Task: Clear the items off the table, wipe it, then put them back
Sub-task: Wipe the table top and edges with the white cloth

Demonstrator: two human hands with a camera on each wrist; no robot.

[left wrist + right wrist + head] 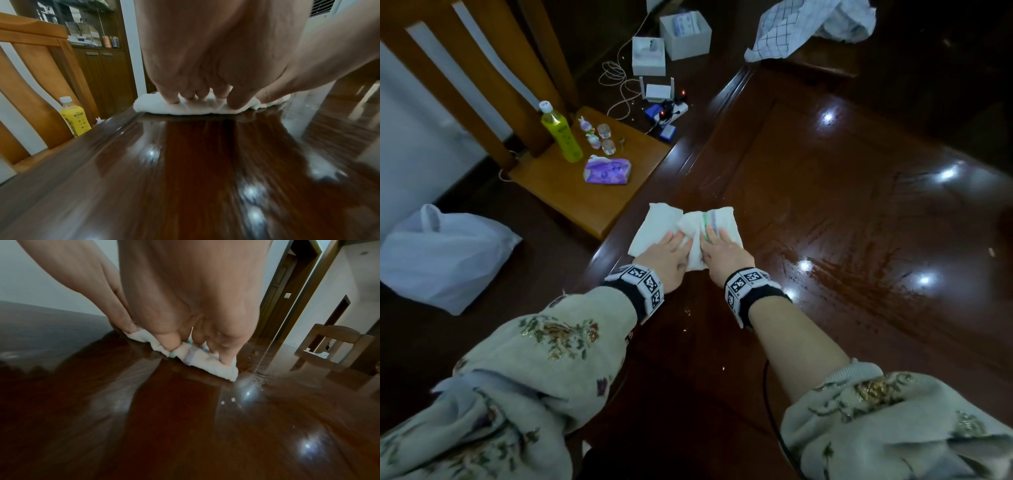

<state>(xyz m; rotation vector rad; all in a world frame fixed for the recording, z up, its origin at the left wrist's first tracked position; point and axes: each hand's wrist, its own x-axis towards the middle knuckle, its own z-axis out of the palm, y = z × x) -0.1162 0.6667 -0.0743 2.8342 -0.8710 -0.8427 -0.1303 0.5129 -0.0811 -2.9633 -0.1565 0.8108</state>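
Note:
A white cloth (pixel 662 219) lies bunched on the dark glossy table (pixel 825 205) near its left edge. My left hand (pixel 674 240) presses on the cloth's left half and my right hand (pixel 717 240) on its right half, side by side. In the left wrist view the left hand's fingertips (pixel 172 99) bear down on the cloth (pixel 152 106). The right wrist view shows my right hand (pixel 195 345) on the cloth (pixel 207 365), which has a green and grey stripe. A yellow bottle (pixel 561 134), small figurines (pixel 594 135) and a purple tissue pack (pixel 607 171) stand on the chair seat (pixel 585 202).
Wet streaks and light glare cover the table to the right of the cloth. A white plastic bag (pixel 441 253) lies on the floor at left. White boxes (pixel 685 34), a router (pixel 657 91) and cables sit on the floor beyond the chair. A checked cloth (pixel 808 27) lies at the far side.

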